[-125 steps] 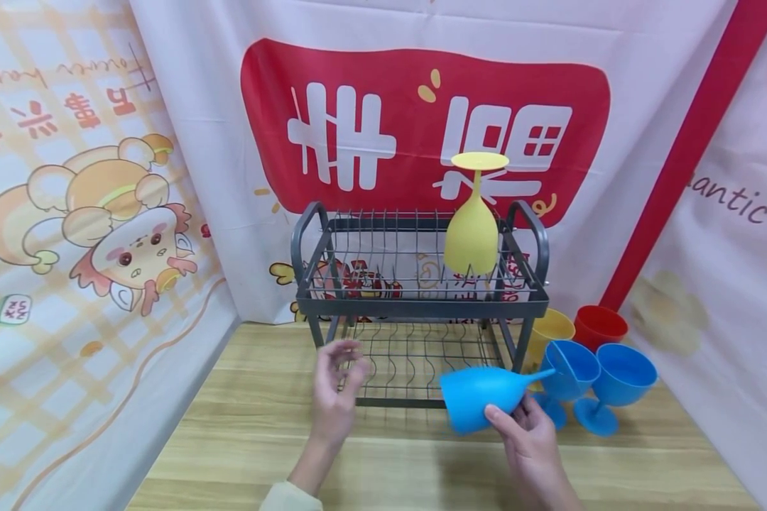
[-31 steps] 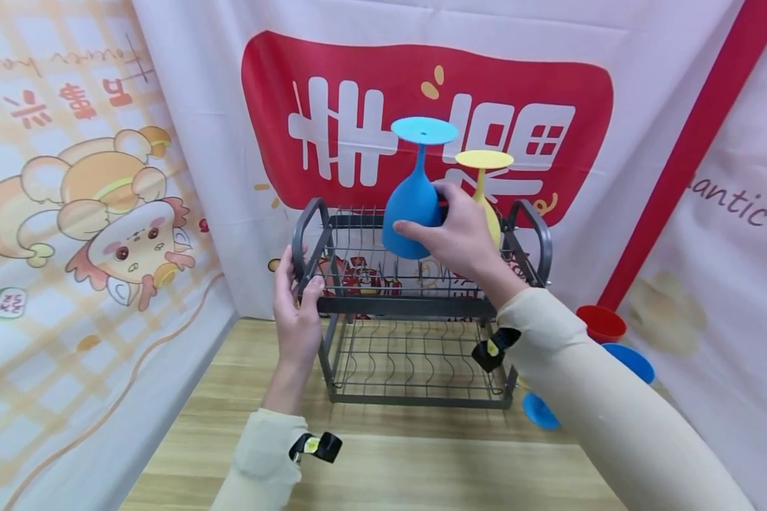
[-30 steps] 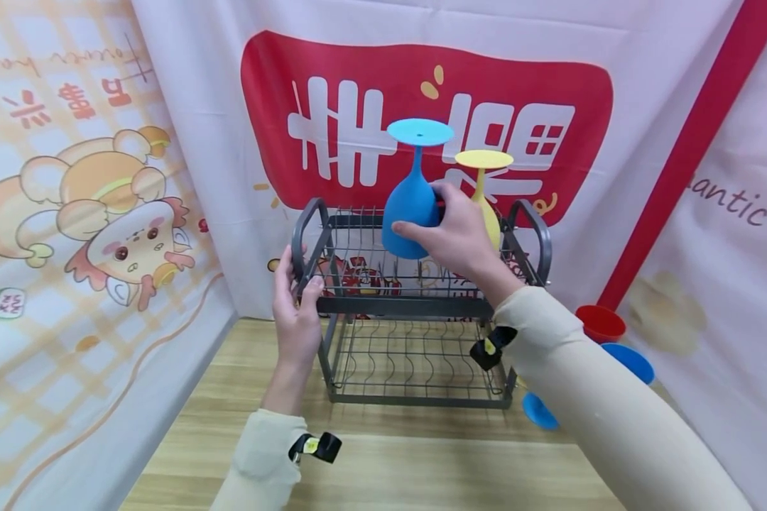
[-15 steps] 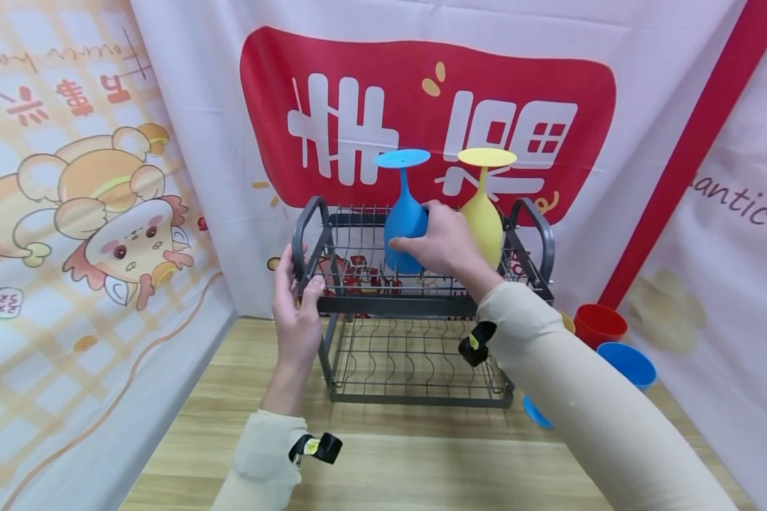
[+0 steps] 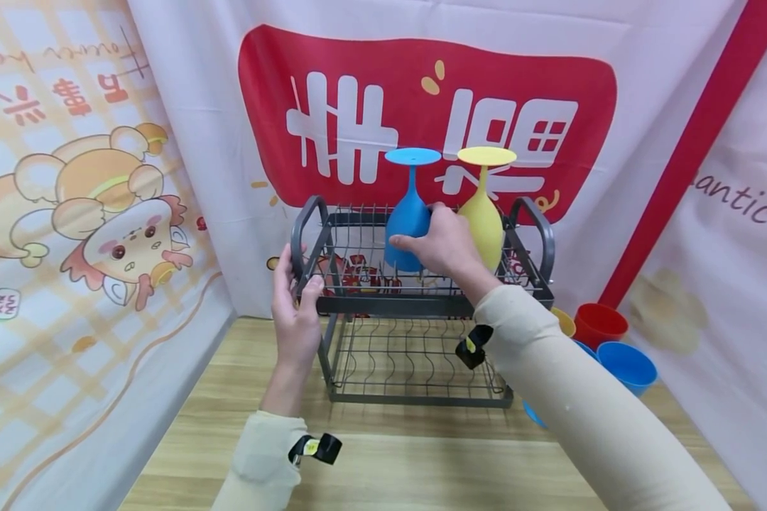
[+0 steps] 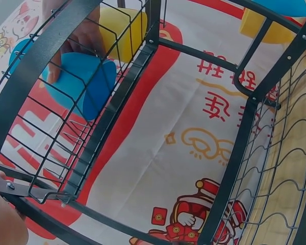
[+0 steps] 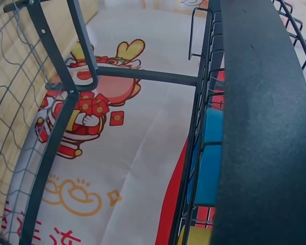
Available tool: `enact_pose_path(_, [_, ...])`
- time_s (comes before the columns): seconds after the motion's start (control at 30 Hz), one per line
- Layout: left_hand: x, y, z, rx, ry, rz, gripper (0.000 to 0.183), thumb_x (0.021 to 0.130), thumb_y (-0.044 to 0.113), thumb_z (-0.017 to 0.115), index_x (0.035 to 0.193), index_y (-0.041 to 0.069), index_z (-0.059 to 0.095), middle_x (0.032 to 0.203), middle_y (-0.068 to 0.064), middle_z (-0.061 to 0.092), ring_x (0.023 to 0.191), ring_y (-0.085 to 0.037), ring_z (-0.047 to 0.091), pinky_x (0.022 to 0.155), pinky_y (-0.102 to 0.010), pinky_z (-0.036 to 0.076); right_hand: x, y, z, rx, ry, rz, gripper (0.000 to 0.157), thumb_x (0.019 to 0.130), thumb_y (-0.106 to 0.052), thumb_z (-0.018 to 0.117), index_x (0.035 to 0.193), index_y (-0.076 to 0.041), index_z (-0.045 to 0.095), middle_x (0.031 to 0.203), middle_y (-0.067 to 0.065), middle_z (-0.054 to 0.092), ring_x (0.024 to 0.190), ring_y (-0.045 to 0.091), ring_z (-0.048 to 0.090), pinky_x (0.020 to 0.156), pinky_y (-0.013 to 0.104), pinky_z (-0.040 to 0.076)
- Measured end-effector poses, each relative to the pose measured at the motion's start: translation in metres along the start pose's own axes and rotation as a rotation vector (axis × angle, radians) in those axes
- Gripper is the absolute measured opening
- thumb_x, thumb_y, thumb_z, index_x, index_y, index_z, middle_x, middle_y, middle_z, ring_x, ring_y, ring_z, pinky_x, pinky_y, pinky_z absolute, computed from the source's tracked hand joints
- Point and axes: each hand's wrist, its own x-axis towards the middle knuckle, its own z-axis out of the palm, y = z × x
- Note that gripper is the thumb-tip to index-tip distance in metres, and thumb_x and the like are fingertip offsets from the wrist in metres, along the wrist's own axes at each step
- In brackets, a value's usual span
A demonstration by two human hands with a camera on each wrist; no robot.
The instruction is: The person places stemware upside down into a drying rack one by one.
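A blue plastic goblet (image 5: pixel 407 226) stands upside down on the top tier of a dark metal dish rack (image 5: pixel 409 305), its foot upward. My right hand (image 5: pixel 447 245) grips its bowl from the right, thumb in front. Just right of that hand is an inverted yellow goblet (image 5: pixel 483 220) on the same tier. My left hand (image 5: pixel 296 312) holds the rack's left front corner, thumb in front and fingers behind the side. In the left wrist view the blue goblet (image 6: pixel 81 81) shows through the wires. The right wrist view shows only a blue strip of it (image 7: pixel 209 158), with the hand hidden.
To the right of the rack, a red goblet (image 5: pixel 601 325), a blue goblet (image 5: pixel 626 365) and a yellow goblet (image 5: pixel 564 323) stand upright, with another blue one partly behind my right sleeve. The lower tier (image 5: pixel 415 362) has wavy wires. Printed cloths hang behind and at both sides.
The blue goblet, held low and sideways at first, has been turned over, raised to the top tier and lowered onto it. Lately it shifted slightly right. My left hand has come to the rack's corner.
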Motion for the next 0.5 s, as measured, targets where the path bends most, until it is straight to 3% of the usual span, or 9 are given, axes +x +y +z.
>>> enact_pose_path(0.2, [0.000, 0.000, 0.001, 0.004, -0.006, -0.003, 0.064, 0.106, 0.013, 0.054, 0.165, 0.026, 0.035, 0.159, 0.013, 0.051, 0.147, -0.022, 0.049, 0.120, -0.051, 0.044, 0.000, 0.000, -0.001, 0.004, 0.028, -0.011, 0.089, 0.089, -0.046, 0.083, 0.158, -0.008, 0.040, 0.153, 0.015, 0.057, 0.132, 0.041, 0.062, 0.104, 0.058, 0.059])
enact_pose_path(0.37, [0.000, -0.002, 0.001, 0.001, -0.002, 0.006, 0.064, 0.105, 0.012, 0.054, 0.165, 0.026, 0.035, 0.163, 0.003, 0.049, 0.148, -0.023, 0.049, 0.122, -0.052, 0.044, -0.005, -0.001, -0.003, 0.019, 0.074, -0.042, 0.091, 0.088, -0.043, 0.086, 0.158, -0.008, 0.040, 0.155, 0.015, 0.057, 0.134, 0.041, 0.061, 0.107, 0.059, 0.057])
enact_pose_path(0.5, [0.001, -0.003, 0.000, 0.004, -0.003, 0.007, 0.064, 0.105, 0.013, 0.054, 0.165, 0.027, 0.036, 0.162, 0.007, 0.049, 0.147, -0.022, 0.049, 0.121, -0.052, 0.044, -0.013, -0.002, -0.006, 0.054, 0.102, -0.071, 0.093, 0.088, -0.041, 0.086, 0.161, -0.009, 0.038, 0.157, 0.015, 0.055, 0.137, 0.040, 0.059, 0.106, 0.058, 0.057])
